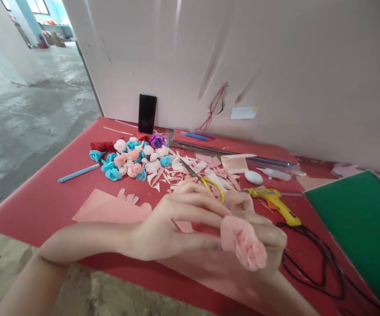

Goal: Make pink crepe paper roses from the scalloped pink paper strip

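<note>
Both my hands meet over the near edge of the red table (38, 206). My left hand (173, 224) pinches the outer pink paper wrap of a half-rolled pink paper flower (247, 245). My right hand (262, 228) is closed round the flower from behind, mostly hidden by it. Yellow-handled scissors (209, 182) lie just beyond my left fingers. A yellow glue gun (275, 202) lies right of them, its black cord (311, 259) looping toward me.
A pile of finished pink, white, blue and purple paper flowers (133, 158) sits at the back left, with pink scraps (183, 169) beside it. A pink sheet (107, 208), a blue pen (77, 173), a black phone (147, 113) leaning on the wall and a green sheet (361, 224) are also here.
</note>
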